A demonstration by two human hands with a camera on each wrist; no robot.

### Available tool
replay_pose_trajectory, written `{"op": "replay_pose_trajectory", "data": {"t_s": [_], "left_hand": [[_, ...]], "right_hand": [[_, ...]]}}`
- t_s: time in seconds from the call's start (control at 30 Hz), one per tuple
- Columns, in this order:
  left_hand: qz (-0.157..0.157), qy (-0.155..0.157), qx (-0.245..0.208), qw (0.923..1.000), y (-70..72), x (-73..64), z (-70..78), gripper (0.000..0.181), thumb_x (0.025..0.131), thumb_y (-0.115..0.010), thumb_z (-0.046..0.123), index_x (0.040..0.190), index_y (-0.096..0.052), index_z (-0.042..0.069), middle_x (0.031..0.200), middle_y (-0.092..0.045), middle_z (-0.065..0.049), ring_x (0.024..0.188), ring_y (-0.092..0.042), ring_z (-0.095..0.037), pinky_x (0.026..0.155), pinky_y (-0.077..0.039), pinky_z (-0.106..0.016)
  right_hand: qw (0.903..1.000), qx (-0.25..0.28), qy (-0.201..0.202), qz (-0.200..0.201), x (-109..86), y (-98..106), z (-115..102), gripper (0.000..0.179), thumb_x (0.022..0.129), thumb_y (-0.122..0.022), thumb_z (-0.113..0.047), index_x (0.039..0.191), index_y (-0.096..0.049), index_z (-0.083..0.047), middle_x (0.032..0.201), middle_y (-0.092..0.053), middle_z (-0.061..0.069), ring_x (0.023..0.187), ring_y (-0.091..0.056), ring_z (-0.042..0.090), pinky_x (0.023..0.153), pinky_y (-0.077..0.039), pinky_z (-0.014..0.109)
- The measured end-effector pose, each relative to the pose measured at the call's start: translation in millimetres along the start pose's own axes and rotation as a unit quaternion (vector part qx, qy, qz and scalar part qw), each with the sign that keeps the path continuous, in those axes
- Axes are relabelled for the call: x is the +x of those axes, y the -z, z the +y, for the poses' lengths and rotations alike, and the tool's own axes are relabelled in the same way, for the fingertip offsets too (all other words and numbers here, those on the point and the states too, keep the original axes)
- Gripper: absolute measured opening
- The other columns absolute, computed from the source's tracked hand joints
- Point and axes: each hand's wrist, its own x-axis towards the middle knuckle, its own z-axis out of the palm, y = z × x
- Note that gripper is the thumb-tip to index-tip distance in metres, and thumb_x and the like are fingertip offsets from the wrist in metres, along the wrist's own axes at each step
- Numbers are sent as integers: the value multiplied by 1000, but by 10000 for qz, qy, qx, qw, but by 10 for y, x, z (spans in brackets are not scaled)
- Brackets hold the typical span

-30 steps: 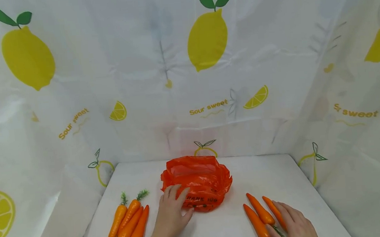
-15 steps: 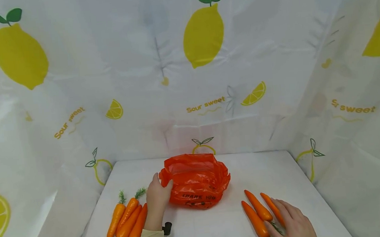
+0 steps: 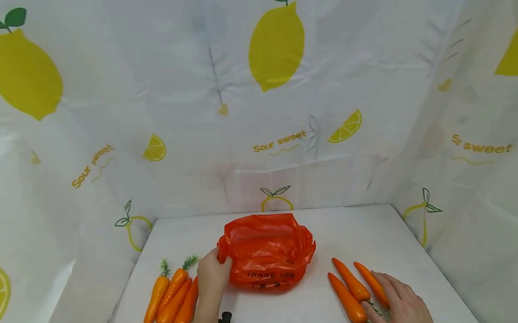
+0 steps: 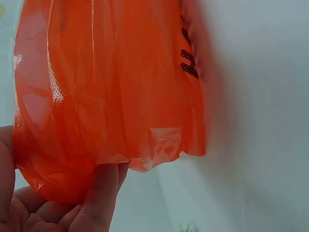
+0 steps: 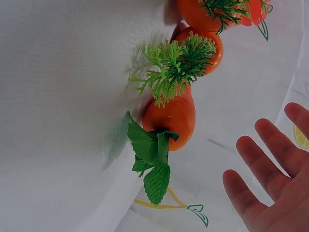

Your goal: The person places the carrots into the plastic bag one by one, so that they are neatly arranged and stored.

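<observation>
A red plastic bag (image 3: pixel 266 254) printed "THANK YOU" stands at the middle of the table, its mouth spread. My left hand (image 3: pixel 214 274) grips its left edge; in the left wrist view, the film of the bag (image 4: pixel 111 87) runs down between thumb and fingers (image 4: pixel 99 200). At the right, my right hand (image 3: pixel 402 302) hovers with fingers spread beside three carrots (image 3: pixel 346 299), holding nothing. The right wrist view has the stem ends of these carrots (image 5: pixel 176 118) with green tops, apart from the fingers (image 5: pixel 263 164).
Several more carrots (image 3: pixel 156 301) lie in a cluster on the left of the white table (image 3: pixel 298 315), close by the left forearm. White sheets with lemon prints (image 3: pixel 277 46) enclose the back and sides.
My left hand has gone from the bag's front to its left edge and taken hold there. The bag's front has shifted slightly. My right hand stays by the carrots.
</observation>
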Motion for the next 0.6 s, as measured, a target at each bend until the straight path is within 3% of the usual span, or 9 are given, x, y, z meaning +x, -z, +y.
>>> {"op": "replay_pose_trajectory", "data": {"t_s": [0.2, 0.43, 0.6], "left_hand": [[2, -40, 134, 9999, 155, -182, -52, 21, 95, -71, 24, 108, -73, 7, 88, -73, -7, 72, -62, -20, 67, -61, -40], [-88, 62, 364, 9993, 298, -428, -60, 32, 94, -74, 26, 117, -74, 3, 98, -77, -11, 80, -69, -23, 81, -65, -49], [-128, 161, 574, 9981, 351, -541, -86, 39, 92, -76, 26, 122, -74, 1, 97, -77, -11, 79, -67, -21, 82, -64, -49]], "right_hand": [[9998, -57, -119, -158, 10, -6, -1, 95, 87, -70, -73, 148, -53, -2, 144, -53, 25, 117, -53, 44, 99, -45, 74], [9983, 84, -314, -481, 22, 46, 73, 102, 88, -61, -81, 151, -49, -1, 147, -50, 28, 119, -51, 49, 99, -43, 78], [9971, 97, -424, -621, 49, 84, 156, 104, 89, -57, -83, 152, -46, -1, 148, -48, 31, 120, -50, 53, 99, -42, 80]]}}
